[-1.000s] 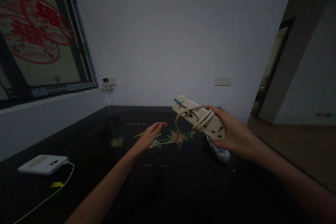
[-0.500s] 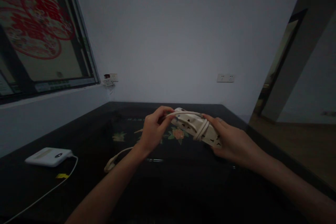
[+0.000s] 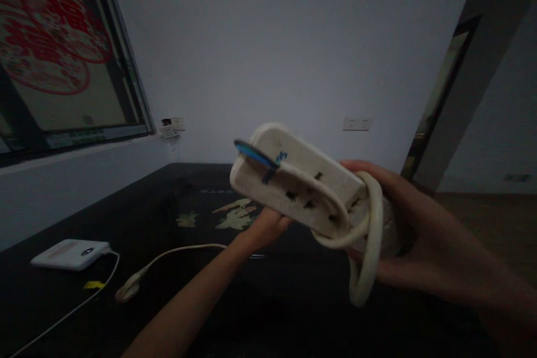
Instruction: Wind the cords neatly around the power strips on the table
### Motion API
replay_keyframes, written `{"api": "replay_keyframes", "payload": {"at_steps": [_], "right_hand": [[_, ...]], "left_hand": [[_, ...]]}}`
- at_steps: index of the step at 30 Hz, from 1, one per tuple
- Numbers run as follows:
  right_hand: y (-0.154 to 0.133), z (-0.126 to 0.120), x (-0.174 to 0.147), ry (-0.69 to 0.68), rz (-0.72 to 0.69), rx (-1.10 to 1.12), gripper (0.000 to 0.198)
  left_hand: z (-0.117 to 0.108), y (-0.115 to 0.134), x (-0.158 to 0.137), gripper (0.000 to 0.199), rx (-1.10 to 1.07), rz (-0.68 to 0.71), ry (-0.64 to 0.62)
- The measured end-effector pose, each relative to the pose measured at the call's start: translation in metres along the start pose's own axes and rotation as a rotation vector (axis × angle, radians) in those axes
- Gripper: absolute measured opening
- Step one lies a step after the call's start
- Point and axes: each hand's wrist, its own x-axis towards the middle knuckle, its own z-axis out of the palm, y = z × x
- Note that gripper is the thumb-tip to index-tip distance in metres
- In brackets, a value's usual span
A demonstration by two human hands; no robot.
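A white power strip (image 3: 289,179) is held up close to the camera, tilted, its socket face toward me. My right hand (image 3: 403,229) is closed around its right end. The strip's white cord (image 3: 371,240) wraps around that end in loose loops, and one length runs along the face. A glossy blue, dark-edged patch (image 3: 255,154) shows near the far end. My left hand (image 3: 268,229) is below and behind the strip, fingers curled and partly hidden, seemingly on the cord. The plug (image 3: 129,288) lies on the table, its cord passing behind my left forearm.
A white box-shaped device (image 3: 71,254) with a thin cable stands on the left of the glossy black table (image 3: 176,179). A yellow tag (image 3: 94,285) is beside that cable. Wall sockets (image 3: 356,123) are on the wall behind, and a window (image 3: 67,56) is at left.
The power strip has come up and closer to the camera in my right hand. My left hand has gone from above the strip to below and behind it. The plug has slid left and nearer.
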Motion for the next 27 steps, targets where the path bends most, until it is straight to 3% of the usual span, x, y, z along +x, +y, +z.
{"api": "replay_keyframes", "payload": {"at_steps": [5,8,11,15,19,23,27], "right_hand": [[0.027,-0.001,0.034,0.115,0.075,-0.064,0.083],[0.056,0.006,0.046,0.122,0.151,-0.12,0.079],[0.091,0.018,0.048,0.123,0.212,-0.234,0.083],[0.138,0.034,0.033,0.057,0.27,-0.391,0.084],[0.167,0.034,0.005,0.008,0.352,-0.434,0.083],[0.167,0.021,-0.025,-0.121,0.319,-0.379,0.079],[0.143,0.009,-0.052,-0.286,0.271,-0.248,0.078]], "left_hand": [[0.028,0.029,-0.016,0.032,-0.038,0.141,-0.384],[0.036,0.05,-0.03,0.028,-0.014,0.194,-0.483],[0.044,0.07,-0.042,0.024,-0.078,0.183,-0.489],[0.042,0.096,-0.053,0.044,-0.249,0.07,-0.261],[0.007,0.106,-0.055,0.05,-0.249,-0.067,0.111],[-0.039,0.089,-0.046,0.046,-0.153,-0.147,0.467],[-0.081,0.063,-0.027,0.026,0.127,-0.09,0.722]]}}
